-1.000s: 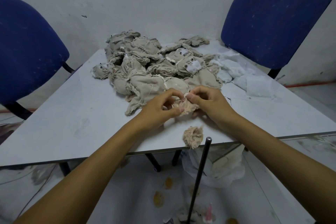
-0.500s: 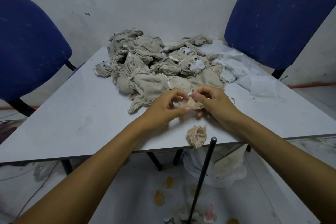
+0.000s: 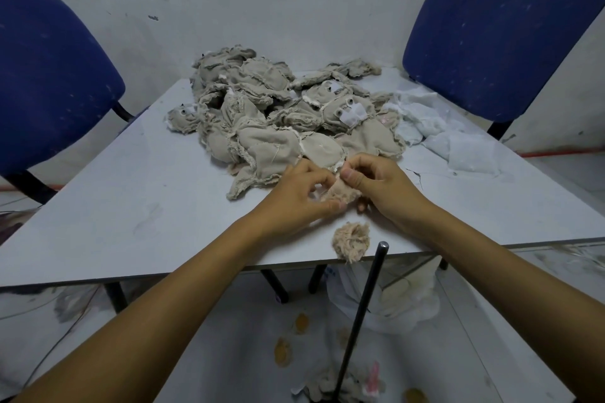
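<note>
Beige, fuzzy cloth sits at the heart of the work: a small plush piece (image 3: 342, 194) is pinched between both hands, low over the table (image 3: 131, 206). The left hand (image 3: 301, 196) curls round its left side, thumb underneath and fingers bent over the top. The right hand (image 3: 383, 183) nips its upper right edge between thumb and bent fingers. Neither hand is spread; both are closed tight on the piece.

It looks as if the piece is being worked at its opening, perhaps turned fur side out. To do that well, the two pinches should stay close together at the seam and roll the cloth over a little at a time, since the raw edges look likely to fray under a hard tug.

Just nearer than the grip, at the table's edge, lies a fluffy tuft (image 3: 351, 241), with a dark rod (image 3: 363, 311) leaning below it. Beyond the grip is a heap of cloth skins (image 3: 281, 114), and white scraps (image 3: 451, 144) lie beyond and to its right.
</note>
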Demonstrator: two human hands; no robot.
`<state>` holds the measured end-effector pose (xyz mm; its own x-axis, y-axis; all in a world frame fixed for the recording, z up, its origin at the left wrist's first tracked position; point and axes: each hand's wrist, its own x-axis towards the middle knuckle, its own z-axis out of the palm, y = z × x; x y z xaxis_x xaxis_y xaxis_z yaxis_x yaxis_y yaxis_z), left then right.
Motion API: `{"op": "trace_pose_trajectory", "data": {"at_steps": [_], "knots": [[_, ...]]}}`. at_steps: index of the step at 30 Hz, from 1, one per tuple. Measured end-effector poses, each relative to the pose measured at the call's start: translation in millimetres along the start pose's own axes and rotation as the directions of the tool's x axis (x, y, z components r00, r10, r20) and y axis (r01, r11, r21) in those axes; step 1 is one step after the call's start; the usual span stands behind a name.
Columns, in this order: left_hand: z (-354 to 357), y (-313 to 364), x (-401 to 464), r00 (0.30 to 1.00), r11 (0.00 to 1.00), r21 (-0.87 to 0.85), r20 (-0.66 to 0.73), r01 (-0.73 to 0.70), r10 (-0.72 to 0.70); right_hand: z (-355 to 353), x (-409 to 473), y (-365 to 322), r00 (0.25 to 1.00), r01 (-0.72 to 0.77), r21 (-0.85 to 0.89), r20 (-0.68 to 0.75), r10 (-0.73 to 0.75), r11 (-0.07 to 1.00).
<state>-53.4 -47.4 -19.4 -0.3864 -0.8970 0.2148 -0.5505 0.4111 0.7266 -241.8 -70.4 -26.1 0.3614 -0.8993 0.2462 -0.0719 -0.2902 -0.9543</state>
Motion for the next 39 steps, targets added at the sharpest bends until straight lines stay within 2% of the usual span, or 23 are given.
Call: {"op": "trace_pose_trajectory", "data": {"at_steps": [2,4,7,9,11,17,21,25,26,28,31,33,37,39], "knots": [[-5.0,0.2,0.8,1.000,0.997,-0.080,0.023,0.018,-0.017,0.7,-0.2,-1.6,1.000,-0.014,-0.050,-0.028,0.012,0.999],[-9.8,-1.0,1.9,0.999,0.973,-0.229,-0.012,0.029,-0.032,1.8,-2.0,-5.3,1.000,-0.026,-0.063,-0.010,0.026,0.998],[-14.1,-3.8,2.2,0.990,0.867,-0.497,-0.106,0.032,-0.098,2.9,-6.8,-12.5,0.990,-0.021,-0.110,0.137,0.036,0.994],[-15.7,-6.0,3.6,0.984,0.839,-0.542,-0.126,0.038,-0.126,2.6,-9.7,-16.2,0.971,0.011,-0.169,0.236,0.030,0.985],[-13.9,-5.2,5.0,0.983,0.849,-0.527,-0.127,0.045,-0.131,1.6,-10.7,-17.1,0.968,0.017,-0.147,0.249,0.021,0.989],[3.3,1.7,14.0,0.970,0.897,-0.439,-0.194,0.051,-0.149,2.1,-7.8,-10.6,0.999,-0.026,-0.019,-0.019,0.026,0.999],[11.6,5.8,13.2,0.960,0.963,-0.268,-0.267,0.006,-0.080,2.8,-7.8,-8.4,0.987,-0.008,-0.051,-0.158,0.000,0.999],[20.4,8.4,14.5,0.927,0.997,0.022,-0.367,-0.077,0.079,3.2,-5.8,-5.9,0.971,-0.021,-0.122,-0.239,-0.009,0.992],[20.3,7.9,15.3,0.929,0.996,0.039,-0.358,-0.081,0.089,3.5,-5.4,-5.2,0.968,-0.016,-0.135,-0.252,-0.018,0.991],[18.4,6.8,15.6,0.954,0.995,-0.065,-0.293,-0.079,0.057,2.7,-5.3,-4.9,0.959,-0.008,-0.143,-0.281,-0.033,0.990],[14.5,8.2,14.0,0.981,0.960,-0.277,-0.192,-0.034,-0.021,-2.5,-4.6,-4.4,0.972,0.025,-0.049,-0.231,-0.036,0.998],[13.3,9.0,13.0,0.974,0.947,-0.321,-0.222,-0.021,-0.054,-2.4,-4.3,-3.6,0.982,0.047,-0.089,-0.179,-0.063,0.995],[17.9,7.8,12.8,0.932,0.987,-0.160,-0.359,-0.001,-0.057,-1.1,-3.7,-3.1,0.991,0.091,-0.169,-0.087,-0.106,0.981],[18.6,8.6,13.0,0.943,0.989,-0.147,-0.330,-0.008,-0.042,-1.7,-4.5,-4.8,0.991,0.108,-0.154,-0.066,-0.119,0.982]]}}
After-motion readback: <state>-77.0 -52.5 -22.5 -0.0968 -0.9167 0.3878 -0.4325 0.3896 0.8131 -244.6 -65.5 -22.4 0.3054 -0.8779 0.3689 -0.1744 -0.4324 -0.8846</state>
